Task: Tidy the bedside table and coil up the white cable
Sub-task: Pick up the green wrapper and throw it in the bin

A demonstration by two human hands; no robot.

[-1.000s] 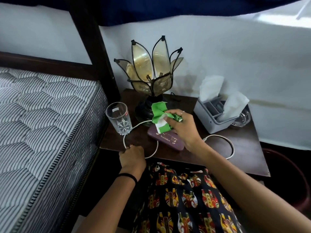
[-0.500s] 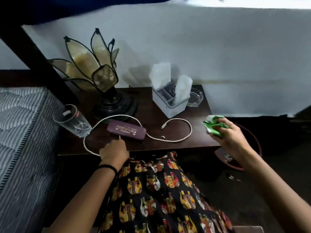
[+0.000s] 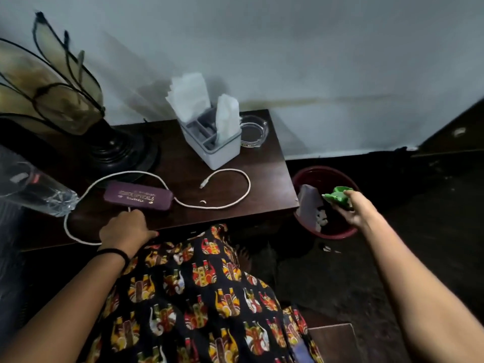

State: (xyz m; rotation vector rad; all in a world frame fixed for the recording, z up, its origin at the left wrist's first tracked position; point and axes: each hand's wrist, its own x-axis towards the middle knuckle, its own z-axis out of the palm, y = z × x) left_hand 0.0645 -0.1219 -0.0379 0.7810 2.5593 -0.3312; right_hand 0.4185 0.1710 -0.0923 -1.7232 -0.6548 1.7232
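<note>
The white cable [image 3: 167,191] lies in loose loops across the bedside table [image 3: 272,189], running from under the left hand [image 3: 125,229] past a purple case [image 3: 138,196] just beyond the knuckles, its plug end lying free between the two hands. The left hand rests on the table's near edge with fingers curled over the cable. The right hand [image 3: 352,208], well to the right of the table, pinches a crumpled green wrapper [image 3: 337,196] above a red bin [image 3: 332,233] on the floor. Beyond the left hand stand a petal-shaped lamp [image 3: 52,93] and a drinking glass [image 3: 34,189]; a grey tissue holder [image 3: 217,145] and a glass ashtray [image 3: 254,129] sit at the table's far side.
</note>
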